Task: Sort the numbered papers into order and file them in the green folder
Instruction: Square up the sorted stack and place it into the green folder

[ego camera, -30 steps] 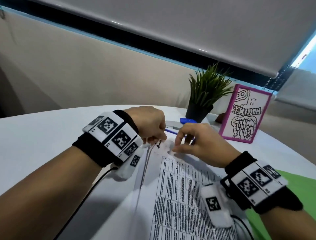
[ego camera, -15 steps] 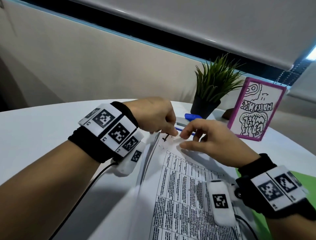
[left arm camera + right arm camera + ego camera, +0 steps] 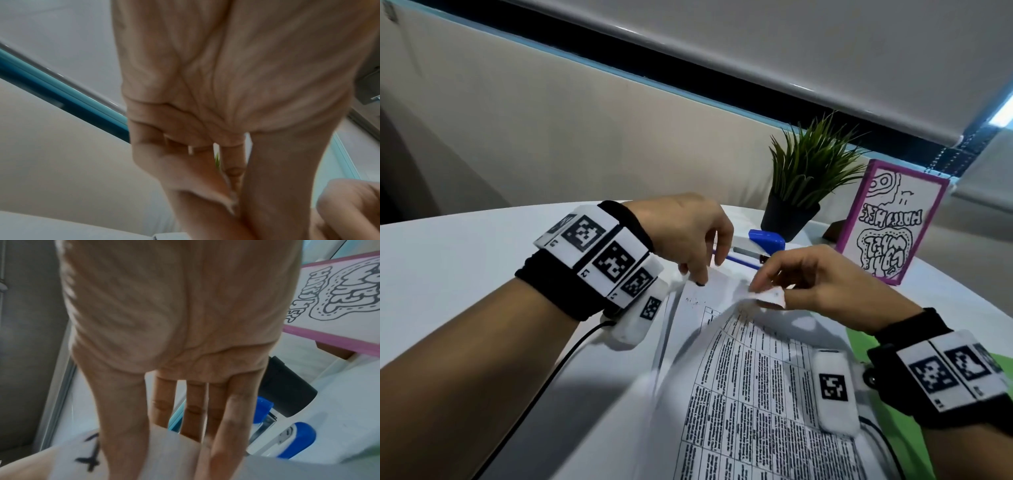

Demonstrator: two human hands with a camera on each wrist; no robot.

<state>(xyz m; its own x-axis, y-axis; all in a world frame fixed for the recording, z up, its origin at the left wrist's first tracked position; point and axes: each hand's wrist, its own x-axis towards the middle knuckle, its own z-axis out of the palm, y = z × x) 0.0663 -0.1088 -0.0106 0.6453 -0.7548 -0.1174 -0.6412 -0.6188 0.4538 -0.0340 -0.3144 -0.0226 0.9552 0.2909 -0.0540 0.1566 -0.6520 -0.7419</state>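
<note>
A stack of white papers printed with tables (image 3: pixel 756 394) lies on the white table (image 3: pixel 465 267). My right hand (image 3: pixel 763 291) pinches the far corner of the top sheet (image 3: pixel 772 297), which is lifted and curled. In the right wrist view the thumb lies on that sheet beside a handwritten black mark (image 3: pixel 90 456). My left hand (image 3: pixel 702 274) has curled fingers and holds the far left corner of the sheets underneath (image 3: pixel 698 298). The green folder (image 3: pixel 859 342) lies under the papers' right side, mostly hidden by my right wrist.
Just beyond the hands lie a blue and white stapler (image 3: pixel 760 243) and a blue pen (image 3: pixel 739 261). A small plant in a black pot (image 3: pixel 787 219) and a pink-framed card (image 3: pixel 890 222) stand behind them. Bare table stretches to the left.
My right hand has taken the top sheet's far corner and peeled it up off the stack. My left hand has stayed at the far left corner.
</note>
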